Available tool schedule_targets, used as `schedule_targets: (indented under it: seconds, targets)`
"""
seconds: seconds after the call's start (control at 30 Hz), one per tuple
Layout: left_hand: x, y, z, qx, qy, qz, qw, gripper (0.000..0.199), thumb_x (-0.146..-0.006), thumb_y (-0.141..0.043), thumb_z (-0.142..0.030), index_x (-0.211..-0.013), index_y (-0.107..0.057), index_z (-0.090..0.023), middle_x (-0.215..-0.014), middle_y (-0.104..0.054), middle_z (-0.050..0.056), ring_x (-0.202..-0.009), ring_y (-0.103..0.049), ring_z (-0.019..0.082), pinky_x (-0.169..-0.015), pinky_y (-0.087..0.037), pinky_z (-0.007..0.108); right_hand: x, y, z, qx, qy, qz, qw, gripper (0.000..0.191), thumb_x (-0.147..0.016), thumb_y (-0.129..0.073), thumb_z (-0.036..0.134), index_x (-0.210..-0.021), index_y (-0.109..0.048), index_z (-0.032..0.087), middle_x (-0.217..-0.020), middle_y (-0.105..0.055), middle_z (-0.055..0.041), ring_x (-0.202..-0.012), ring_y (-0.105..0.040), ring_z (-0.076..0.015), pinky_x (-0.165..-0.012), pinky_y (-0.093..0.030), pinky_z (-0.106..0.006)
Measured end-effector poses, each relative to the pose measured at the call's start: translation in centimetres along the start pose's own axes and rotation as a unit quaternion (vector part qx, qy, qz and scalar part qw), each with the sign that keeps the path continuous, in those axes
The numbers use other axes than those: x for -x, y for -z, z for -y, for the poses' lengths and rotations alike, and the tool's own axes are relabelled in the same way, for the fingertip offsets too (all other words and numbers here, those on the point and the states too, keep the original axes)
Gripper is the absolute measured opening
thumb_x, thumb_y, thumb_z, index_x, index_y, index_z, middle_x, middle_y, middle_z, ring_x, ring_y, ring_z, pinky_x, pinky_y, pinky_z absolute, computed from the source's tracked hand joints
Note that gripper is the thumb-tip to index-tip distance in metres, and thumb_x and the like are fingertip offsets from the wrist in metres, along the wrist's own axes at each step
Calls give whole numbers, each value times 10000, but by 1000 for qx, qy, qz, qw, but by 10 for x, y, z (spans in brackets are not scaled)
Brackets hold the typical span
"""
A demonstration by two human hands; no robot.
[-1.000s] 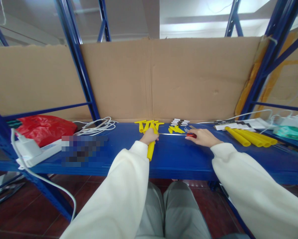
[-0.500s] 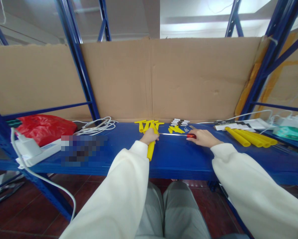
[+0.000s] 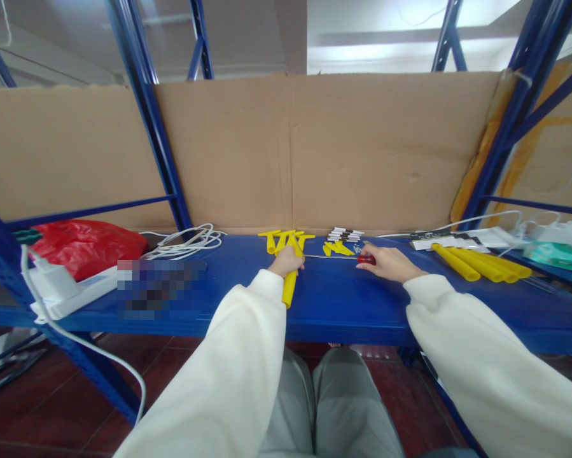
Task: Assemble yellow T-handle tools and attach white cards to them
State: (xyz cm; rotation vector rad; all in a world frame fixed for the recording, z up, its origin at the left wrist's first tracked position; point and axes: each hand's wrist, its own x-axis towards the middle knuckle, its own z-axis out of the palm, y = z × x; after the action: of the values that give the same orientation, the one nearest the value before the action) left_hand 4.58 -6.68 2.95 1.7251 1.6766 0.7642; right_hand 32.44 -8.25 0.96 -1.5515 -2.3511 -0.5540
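Note:
My left hand (image 3: 287, 259) is wrapped round a yellow tapered handle (image 3: 290, 290), whose wide end points toward me on the blue shelf. My right hand (image 3: 385, 262) grips the red handle of a screwdriver (image 3: 366, 259). The long metal shaft runs left, level over the shelf, and its tip meets the side of the yellow handle by my left fingers; the exact contact is hidden. Behind my left hand lie several yellow T-shaped pieces (image 3: 271, 242). Small yellow parts (image 3: 339, 248) lie just beyond the shaft, beside small scattered screw-like bits (image 3: 357, 248).
Black-and-white sticks (image 3: 345, 235) lie near the cardboard back wall (image 3: 362, 152). Several yellow tapered tubes (image 3: 457, 262) rest at the right. On the left are a coiled white cable (image 3: 202, 242), a red plastic bag (image 3: 90, 245) and a power strip (image 3: 90, 289). Blue posts (image 3: 156, 140) frame the shelf.
My right hand and the red screwdriver handle have shifted very slightly left, and the handle looks turned. My left hand and the yellow handle have stayed in place.

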Motion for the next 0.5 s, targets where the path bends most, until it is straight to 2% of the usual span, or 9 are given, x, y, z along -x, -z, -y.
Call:
schedule_targets:
  seconds: [0.1, 0.2, 0.33, 0.5]
  targets:
    - [-1, 0, 0, -2, -3, 1, 1000, 142, -829, -599, -64, -709, -654, -116, -583, -604, 28, -534, -579, 132, -528, -461, 214, 0, 0, -1, 16, 3, -11, 1000, 160, -943, -557, 359, -996, -642, 234, -876, -748, -62, -726, -686, -226, -622, -438, -291]
    - [-1, 0, 1, -3, -7, 5, 1000, 98, -822, -613, -87, -756, -672, -127, -594, -620, 23, -548, -599, 137, -533, -479, 210, 0, -1, -2, 17, 24, -12, 999, 205, -970, -517, 367, -996, -665, 228, -957, -759, -82, -829, -704, -230, -679, -465, -289]
    - [-2, 0, 2, -5, -7, 11, 1000, 115, -817, -600, -83, -746, -663, -148, -604, -623, 20, -546, -605, 138, -541, -487, 215, -1, -1, 1, 5, 10, 27, 1000, 291, -1006, -451, 373, -1023, -698, 219, -1079, -764, -97, -922, -715, -241, -752, -495, -304]
    - [-1, 0, 1, -7, -5, 2, 1000, 182, -811, -590, -46, -663, -630, -144, -628, -629, 33, -540, -600, 137, -546, -484, 230, -1, 3, 5, 3, -18, 28, 999, 213, -954, -564, 397, -1026, -656, 219, -926, -760, -80, -779, -707, -233, -668, -468, -296]
